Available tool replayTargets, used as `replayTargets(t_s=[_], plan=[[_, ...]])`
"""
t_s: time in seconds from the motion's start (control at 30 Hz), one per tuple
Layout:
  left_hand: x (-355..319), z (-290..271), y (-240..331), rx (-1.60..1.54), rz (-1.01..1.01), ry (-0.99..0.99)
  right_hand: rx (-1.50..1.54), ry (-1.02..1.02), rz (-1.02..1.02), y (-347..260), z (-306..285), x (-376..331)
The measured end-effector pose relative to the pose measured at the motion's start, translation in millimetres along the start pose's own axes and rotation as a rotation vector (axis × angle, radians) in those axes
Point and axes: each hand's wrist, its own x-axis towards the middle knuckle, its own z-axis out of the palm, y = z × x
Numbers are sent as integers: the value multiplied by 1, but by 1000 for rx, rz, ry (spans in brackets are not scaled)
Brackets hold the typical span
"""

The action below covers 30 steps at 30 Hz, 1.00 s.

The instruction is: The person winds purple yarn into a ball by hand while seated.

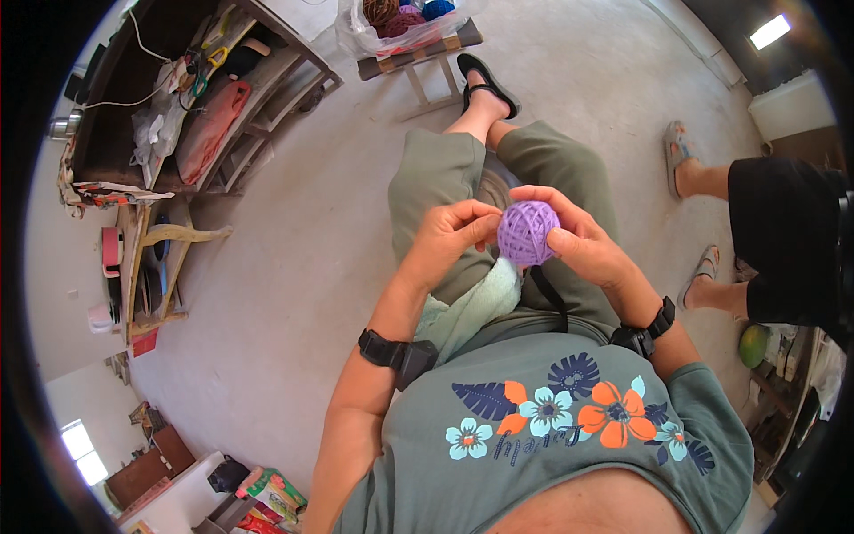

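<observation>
A ball of purple yarn [528, 234] is held up over my lap, its strands wound crosswise. My right hand [578, 236] grips it from the right, with the thumb on its near side and the fingers round its far side. Close against the ball's left side is my left hand [458, 233], thumb and forefinger pinched together. Whatever lies between those fingertips is too small to make out. Below the ball, a pale green cloth [480, 307] lies bunched across my lap, beside a dark strap [549, 294].
Beyond my feet, a small bench [418, 55] carries a clear plastic bag [356, 31] with several yarn balls. A cluttered wooden shelf unit [298, 58] stands at the far left. At the right, another person's legs in black shorts [783, 240] and sandals are close by.
</observation>
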Motion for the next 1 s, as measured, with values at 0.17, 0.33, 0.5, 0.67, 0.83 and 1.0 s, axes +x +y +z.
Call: replayTargets(t_s=[0.17, 0.33, 0.5, 0.67, 0.83, 1.0], plan=[[-9, -2, -14, 54, -67, -48, 10, 45, -76, -2, 0, 5], [-18, 0, -12, 111, -161, -200, -170, 205, -180, 3, 2, 11], [-21, 10, -3, 167, -24, -341, -458, 274, -170, 12, 1, 11], [-20, 0, 26, 237, 51, -441, -788, 300, -193, 7, 4, 11], [-12, -8, 38, 36, 68, -209, -337, 96, 67, 7, 1, 4], [1, -5, 23, 14, 44, -117, -158, -125, 170, 7, -5, -2]])
